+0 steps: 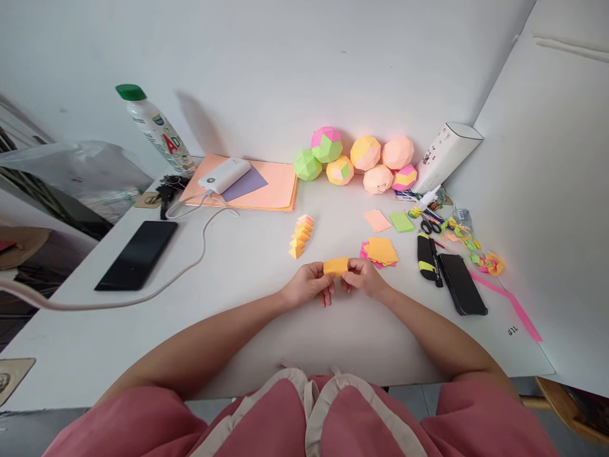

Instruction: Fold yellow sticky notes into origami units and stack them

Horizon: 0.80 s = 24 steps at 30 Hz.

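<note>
Between my two hands, just above the white table, is a small piece of orange paper (335,266). My left hand (311,284) pinches its left end, and my right hand (364,278) pinches the right end, with thumbs toward me. The paper looks folded, though the fingers hide its ends. Beyond my right hand lies a pile of orange and pink paper squares (382,251). A row of folded orange and peach paper pieces (301,236) stands on the table beyond my left hand.
Several paper balls (365,153) sit against the back wall. Peach (377,220) and green paper squares (401,221) lie before them. At right are scissors (431,226), a cutter (426,256) and a phone (462,284); at left, a tablet-like device (137,256), cable (203,244) and bottle (162,133).
</note>
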Motion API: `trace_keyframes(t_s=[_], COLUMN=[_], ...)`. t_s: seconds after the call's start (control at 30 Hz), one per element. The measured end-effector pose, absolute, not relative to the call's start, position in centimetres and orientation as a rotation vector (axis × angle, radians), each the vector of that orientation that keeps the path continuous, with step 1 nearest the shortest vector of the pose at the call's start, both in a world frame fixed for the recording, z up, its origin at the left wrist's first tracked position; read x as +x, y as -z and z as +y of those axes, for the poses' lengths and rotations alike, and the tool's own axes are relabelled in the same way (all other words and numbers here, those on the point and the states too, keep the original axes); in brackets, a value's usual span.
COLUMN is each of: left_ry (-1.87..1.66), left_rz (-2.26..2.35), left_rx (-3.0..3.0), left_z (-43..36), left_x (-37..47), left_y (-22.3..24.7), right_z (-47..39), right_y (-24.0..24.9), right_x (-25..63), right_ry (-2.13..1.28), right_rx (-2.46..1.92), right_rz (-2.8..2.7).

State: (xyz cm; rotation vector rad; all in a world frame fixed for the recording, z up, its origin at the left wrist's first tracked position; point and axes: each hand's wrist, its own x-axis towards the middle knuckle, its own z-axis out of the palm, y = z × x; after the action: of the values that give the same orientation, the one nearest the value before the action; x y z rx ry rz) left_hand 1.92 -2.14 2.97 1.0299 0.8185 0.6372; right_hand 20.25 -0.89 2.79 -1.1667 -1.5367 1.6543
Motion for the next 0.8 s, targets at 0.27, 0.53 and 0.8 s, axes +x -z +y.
trace_keyframes(t_s=[0.27, 0.53, 0.8], left_ry=[-0.697, -0.666, -0.789], left_rz=[0.817, 0.816, 0.820], left_rx=[0.930, 0.995, 0.904], left_z=[-1.6, -1.8, -2.1], left_x=[1.5, 1.8, 1.6], left_y=[-2.6, -3.0, -3.0], right_z=[0.1, -1.1, -0.4], right_y=[-3.0, -3.2, -3.1], right_x=[20.6, 19.8, 20.4], right_ry=[-1.781, -1.653, -1.671], right_rx=[-1.013, -1.110, -1.100], right_rz=[-1.274, -1.601, -1.305])
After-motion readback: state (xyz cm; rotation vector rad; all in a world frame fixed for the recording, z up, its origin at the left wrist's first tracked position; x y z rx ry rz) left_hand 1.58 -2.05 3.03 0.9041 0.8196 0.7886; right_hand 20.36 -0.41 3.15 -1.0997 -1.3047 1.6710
